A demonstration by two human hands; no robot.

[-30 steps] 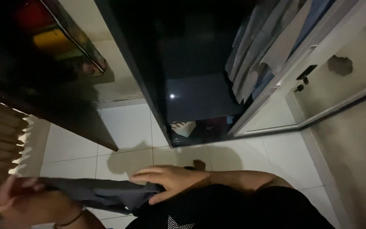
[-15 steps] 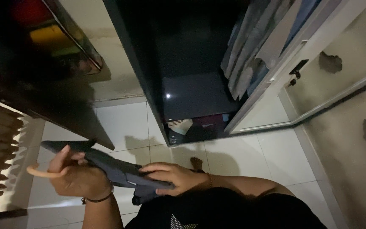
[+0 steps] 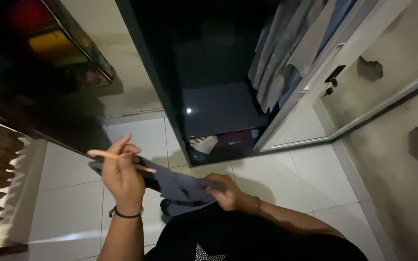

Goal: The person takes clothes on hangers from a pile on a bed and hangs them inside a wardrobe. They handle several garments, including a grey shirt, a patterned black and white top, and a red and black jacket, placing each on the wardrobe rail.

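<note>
Left hand (image 3: 122, 176) raised in front of the open dark wardrobe (image 3: 209, 82), fingers closed around a thin pale hanger (image 3: 117, 158) and one end of a dark grey garment (image 3: 177, 186). Right hand (image 3: 228, 193) lower and nearer the body, clamped on the other end of that same garment. Garment stretched between both hands, above the white tiled floor (image 3: 286, 179) just before the wardrobe. Grey and blue hanging clothes (image 3: 286, 53) inside the wardrobe on its right. White wardrobe door (image 3: 364, 63) swung open to the right. Folded items (image 3: 218, 143) low at the wardrobe's bottom.
</note>
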